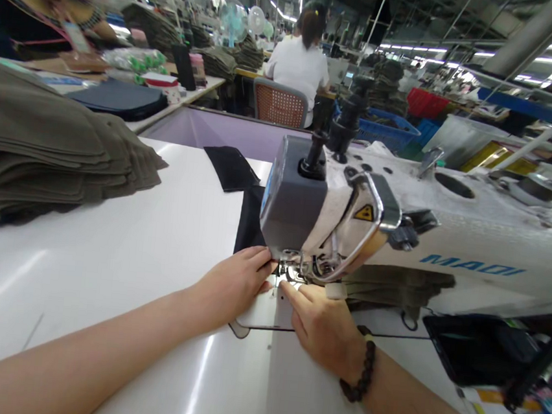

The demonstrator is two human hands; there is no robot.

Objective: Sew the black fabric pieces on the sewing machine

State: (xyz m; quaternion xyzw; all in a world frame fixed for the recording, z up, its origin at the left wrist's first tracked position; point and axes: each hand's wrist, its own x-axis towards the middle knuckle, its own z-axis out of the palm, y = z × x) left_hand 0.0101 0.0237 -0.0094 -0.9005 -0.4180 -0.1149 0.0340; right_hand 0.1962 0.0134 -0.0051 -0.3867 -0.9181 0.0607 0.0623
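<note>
My left hand (237,282) lies at the left of the sewing machine's presser foot (290,272). Its fingers stretch flat over the lower end of a black fabric piece (250,221); the fingertips are partly hidden by the machine head (294,196). From the right, my right hand (326,326) rests on the metal needle plate (273,307), index finger extended to a spot just in front of the foot. Its other fingers are partly hidden under the machine. No cloth shows clearly between the two hands. A dark bead bracelet (362,368) circles the right wrist.
A tall stack of grey-brown cloth pieces (61,154) stands on the left of the white table (177,223). Another black piece (231,169) lies behind the machine head. More grey-brown cloth (395,287) hangs under the machine arm. A black tray (481,350) sits at right. A seated person (299,66) works ahead.
</note>
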